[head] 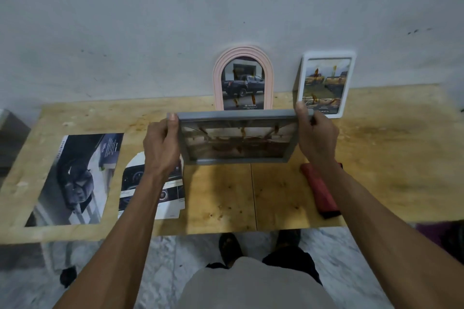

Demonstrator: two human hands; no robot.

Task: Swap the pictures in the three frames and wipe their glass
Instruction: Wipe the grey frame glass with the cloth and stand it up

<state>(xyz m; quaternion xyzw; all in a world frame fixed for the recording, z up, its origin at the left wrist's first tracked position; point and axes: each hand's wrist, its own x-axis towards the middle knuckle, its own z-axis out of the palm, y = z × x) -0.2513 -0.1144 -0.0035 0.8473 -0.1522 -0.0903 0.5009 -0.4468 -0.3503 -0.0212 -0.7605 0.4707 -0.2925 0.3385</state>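
Observation:
A grey rectangular frame (238,118) is held above the wooden table (376,158), tilted with its glass towards me. My left hand (162,148) grips its left edge and my right hand (316,138) grips its right edge. Brown smears show on its glass. A pink arched frame (218,83) with a dark pickup picture leans on the wall behind. To its right leans a white rectangular frame (350,83) with a yellow-toned picture. A red cloth (319,188) lies folded on the table under my right forearm.
Two loose pictures lie on the table's left: a large dark car print (75,178) and an arch-cut print (133,183) partly under my left arm. The grey wall (175,20) stands right behind the table. My feet show below the table's front edge.

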